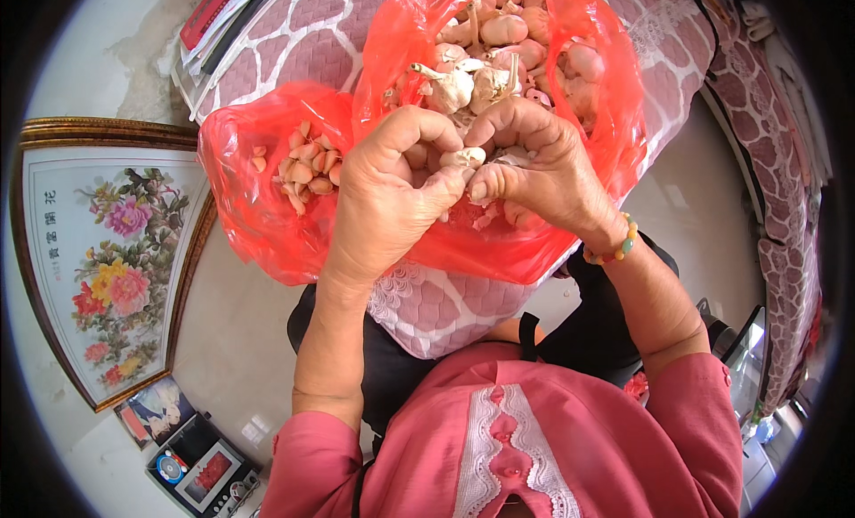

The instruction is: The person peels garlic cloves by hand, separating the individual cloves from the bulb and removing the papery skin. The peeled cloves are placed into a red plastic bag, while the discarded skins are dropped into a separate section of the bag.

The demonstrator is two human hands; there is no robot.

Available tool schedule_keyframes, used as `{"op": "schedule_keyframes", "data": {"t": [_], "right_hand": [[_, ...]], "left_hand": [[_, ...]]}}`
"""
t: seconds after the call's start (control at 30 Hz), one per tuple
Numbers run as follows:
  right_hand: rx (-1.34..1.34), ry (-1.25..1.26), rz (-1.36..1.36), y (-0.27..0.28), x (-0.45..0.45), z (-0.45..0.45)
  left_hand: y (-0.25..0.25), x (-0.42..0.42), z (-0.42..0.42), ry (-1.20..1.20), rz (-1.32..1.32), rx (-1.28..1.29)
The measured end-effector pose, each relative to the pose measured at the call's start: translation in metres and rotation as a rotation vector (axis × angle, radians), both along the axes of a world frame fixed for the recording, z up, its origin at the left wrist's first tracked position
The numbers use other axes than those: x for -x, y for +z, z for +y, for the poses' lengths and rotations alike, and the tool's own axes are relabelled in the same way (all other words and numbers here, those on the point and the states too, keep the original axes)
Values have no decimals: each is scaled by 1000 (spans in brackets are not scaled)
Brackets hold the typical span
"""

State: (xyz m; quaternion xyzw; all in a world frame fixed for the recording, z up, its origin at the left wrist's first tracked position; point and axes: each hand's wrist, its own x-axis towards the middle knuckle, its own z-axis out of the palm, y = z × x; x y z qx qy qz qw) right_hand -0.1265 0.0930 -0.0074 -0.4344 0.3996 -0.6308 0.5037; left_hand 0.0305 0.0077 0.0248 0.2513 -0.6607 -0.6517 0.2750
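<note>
Both hands meet over a large red plastic bag (394,57) of garlic. Between thumb and bent index finger, my left hand (381,184) holds a pale garlic clove (467,158). The fingertips of my right hand (541,160) pinch at the clove's other end, and papery skin shows below its curled fingers. Whole garlic bulbs (449,90) with dry stems fill the bag just beyond the hands. To the left, a smaller red plastic bag (257,211) carries a heap of separated garlic cloves (310,160). My fingers hide part of the large bag's contents.
A quilted pink-and-white cloth (427,311) covers the table beneath the bags. Books and papers (210,33) are stacked at its far left. A framed flower picture (120,251) stands left, near a black device (204,468). A similarly covered seat (788,204) is at right.
</note>
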Motion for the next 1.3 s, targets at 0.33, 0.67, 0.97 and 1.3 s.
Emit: {"op": "schedule_keyframes", "data": {"t": [0.33,0.67,0.97,1.3], "right_hand": [[38,196,-234,8,-3,1],[-172,179,-211,13,4,8],[-216,129,-89,16,6,5],[-333,43,37,38,12,3]], "left_hand": [[4,-7,-11,-165,86,-464],[-3,-4,-1,-178,131,-331],[-9,-2,1,-131,125,-143],[12,1,1,-72,-131,-292]]}}
